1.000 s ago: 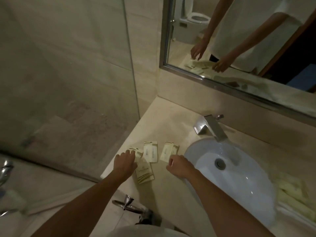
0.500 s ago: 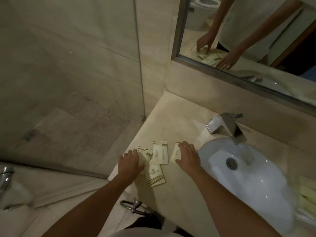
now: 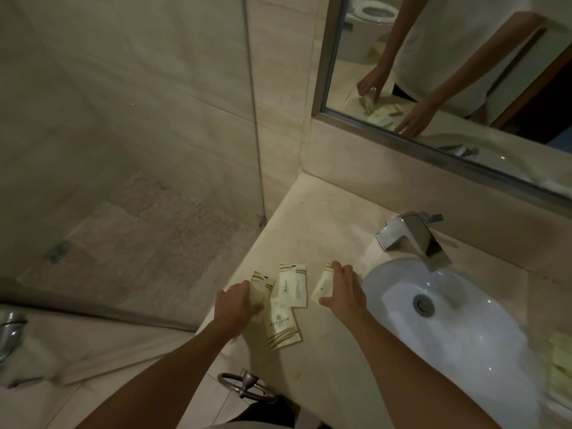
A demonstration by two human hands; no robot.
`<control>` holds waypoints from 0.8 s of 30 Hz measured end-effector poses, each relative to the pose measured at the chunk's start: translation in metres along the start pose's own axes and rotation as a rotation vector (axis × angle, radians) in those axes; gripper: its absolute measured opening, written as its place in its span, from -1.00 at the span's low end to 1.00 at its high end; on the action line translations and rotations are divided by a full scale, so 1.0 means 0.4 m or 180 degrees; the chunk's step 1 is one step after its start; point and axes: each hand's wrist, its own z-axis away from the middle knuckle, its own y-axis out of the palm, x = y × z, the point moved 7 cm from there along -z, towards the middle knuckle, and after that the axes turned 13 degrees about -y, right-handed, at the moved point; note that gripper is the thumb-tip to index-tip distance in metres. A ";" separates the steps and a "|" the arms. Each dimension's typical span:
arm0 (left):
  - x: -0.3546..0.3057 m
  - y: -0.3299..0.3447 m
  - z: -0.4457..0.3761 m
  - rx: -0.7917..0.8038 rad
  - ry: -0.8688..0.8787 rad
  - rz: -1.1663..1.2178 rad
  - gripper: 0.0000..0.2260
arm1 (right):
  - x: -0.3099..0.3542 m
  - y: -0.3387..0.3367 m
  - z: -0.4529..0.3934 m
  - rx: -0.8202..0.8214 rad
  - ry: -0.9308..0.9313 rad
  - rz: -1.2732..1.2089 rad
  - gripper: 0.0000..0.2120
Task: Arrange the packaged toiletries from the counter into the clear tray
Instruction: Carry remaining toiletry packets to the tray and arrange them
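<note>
Several cream toiletry packets lie on the beige counter [image 3: 309, 230] left of the sink. My left hand [image 3: 236, 305] curls over the leftmost packet [image 3: 261, 284], thumb on top and fingers at its far edge. My right hand [image 3: 343, 292] lies flat with fingers apart on the rightmost packet [image 3: 322, 283]. Between the hands, an upright packet [image 3: 292, 284] overlaps a lower packet [image 3: 281, 328] that is tilted. Blurred pale yellow items [image 3: 560, 363] sit at the right edge beyond the sink; I cannot make out a clear tray there.
A white oval sink [image 3: 464, 323] with a chrome faucet [image 3: 414, 236] fills the counter's right side. The mirror [image 3: 448, 72] above reflects both arms. A glass shower panel [image 3: 253, 119] meets the counter's left end. A chrome ring [image 3: 244, 385] hangs below the front edge.
Both hands have reached forward from short of the packets onto them: the left onto the leftmost packet, the right flat onto the rightmost. The camera has shifted slightly.
</note>
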 end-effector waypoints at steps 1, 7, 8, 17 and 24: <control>-0.001 -0.007 0.001 -0.0019 0.0019 0.0012 -0.75 | 0.003 -0.009 0.002 -0.0040 0.0009 0.0109 -0.24; -0.015 -0.067 0.018 -0.0391 0.0090 0.0038 -0.84 | -0.008 -0.027 0.032 0.0048 -0.0179 0.0097 -0.58; -0.019 -0.075 0.020 -0.0453 0.0101 0.0061 -0.84 | -0.014 -0.034 0.036 0.0100 -0.0186 0.0035 -0.61; -0.213 -0.086 0.105 -0.0895 0.0839 -0.0049 -0.88 | -0.122 -0.119 0.134 0.0462 -0.0288 -0.0829 -0.72; -0.456 -0.018 0.218 -0.0917 0.1455 -0.0235 -0.88 | -0.285 -0.218 0.265 0.0271 -0.0122 -0.1101 -0.84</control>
